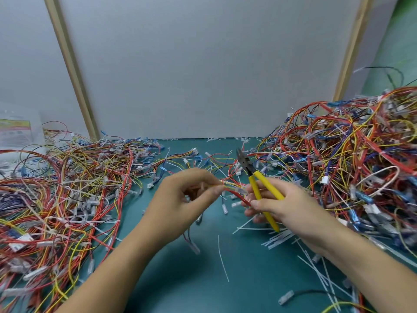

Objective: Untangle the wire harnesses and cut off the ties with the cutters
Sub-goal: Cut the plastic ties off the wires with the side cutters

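**Teasing one harness apart at mid-frame, cutters parked in the palm**

A left pile (67, 188) of wires fills the left of the table (180, 279). At centre the left hand (187, 199) is curled and pinches a small harness (228, 188) of red and yellow wires, lifted off the table. Just right of it, the cutters (253, 184) point up and away with jaws nearly together. The right hand (282, 206) grips their yellow handles while its fingertips pinch the harness's other end. Cut ties (282, 238) lie below that hand, and a taller right pile (349, 166) fills the right of the frame. To do this well, I would keep the strands taut between both pinches and find the tie. Then swing the jaws onto the tie alone, clear of insulation and fingertips.
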